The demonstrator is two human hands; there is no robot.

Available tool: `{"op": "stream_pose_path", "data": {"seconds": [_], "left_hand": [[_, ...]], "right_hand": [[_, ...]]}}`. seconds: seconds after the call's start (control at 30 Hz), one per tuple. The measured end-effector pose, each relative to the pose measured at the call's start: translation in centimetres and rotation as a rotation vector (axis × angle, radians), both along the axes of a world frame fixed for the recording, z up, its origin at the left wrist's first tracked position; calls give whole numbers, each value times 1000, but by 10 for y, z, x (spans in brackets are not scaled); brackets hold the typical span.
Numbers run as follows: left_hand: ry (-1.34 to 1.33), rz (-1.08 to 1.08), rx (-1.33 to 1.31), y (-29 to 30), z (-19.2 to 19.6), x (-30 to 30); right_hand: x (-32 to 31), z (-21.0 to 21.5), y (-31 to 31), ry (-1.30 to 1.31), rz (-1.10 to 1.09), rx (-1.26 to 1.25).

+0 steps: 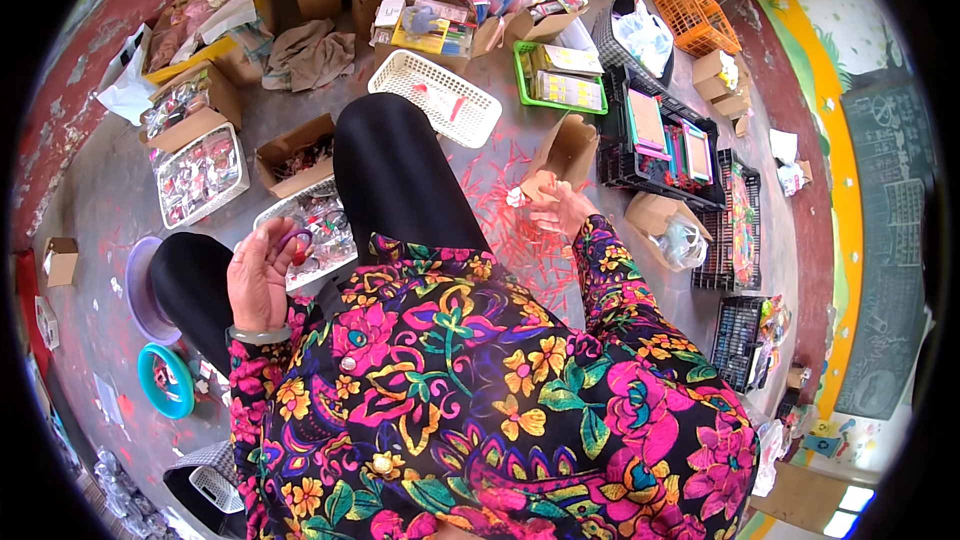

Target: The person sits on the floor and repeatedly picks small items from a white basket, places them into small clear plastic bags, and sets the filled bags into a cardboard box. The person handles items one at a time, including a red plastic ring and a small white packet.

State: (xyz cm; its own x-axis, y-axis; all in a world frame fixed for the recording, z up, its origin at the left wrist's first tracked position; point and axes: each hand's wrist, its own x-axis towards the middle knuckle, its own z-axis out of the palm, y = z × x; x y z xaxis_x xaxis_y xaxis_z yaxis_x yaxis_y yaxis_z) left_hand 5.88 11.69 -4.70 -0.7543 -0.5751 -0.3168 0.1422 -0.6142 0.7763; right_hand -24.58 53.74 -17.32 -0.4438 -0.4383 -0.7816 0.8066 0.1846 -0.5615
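Observation:
My left hand, wearing a bracelet, is raised with its fingers curled. A small red and purple item shows at its fingertips; its kind I cannot make out. Beside that hand is a white basket of small packaged goods, partly hidden by my leg and sleeve. My right hand has its fingers stretched out beside an open cardboard box. A small white piece lies close to those fingertips; whether they touch it is unclear.
Red strips litter the floor. Ahead are a white basket and a green basket. Black crates line the right. At left stand a basket of packets, a cardboard box and a teal basin.

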Motion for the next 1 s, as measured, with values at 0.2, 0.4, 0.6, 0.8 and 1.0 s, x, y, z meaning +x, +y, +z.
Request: {"op": "stream_pose_path", "data": {"seconds": [0.2, 0.4, 0.6, 0.8, 1.0], "left_hand": [[27, 4, 12, 0, 5, 2], [79, -1, 17, -2, 24, -2], [152, 48, -2, 4, 38, 2], [148, 114, -12, 5, 39, 5], [131, 70, 22, 6, 37, 5]], "right_hand": [[-26, 25, -54, 248, -5, -150], [11, 140, -208, 612, 251, -363], [102, 189, -308, 553, 722, -446], [140, 166, -333, 646, 767, -504], [149, 160, -331, 515, 601, -545]]}}
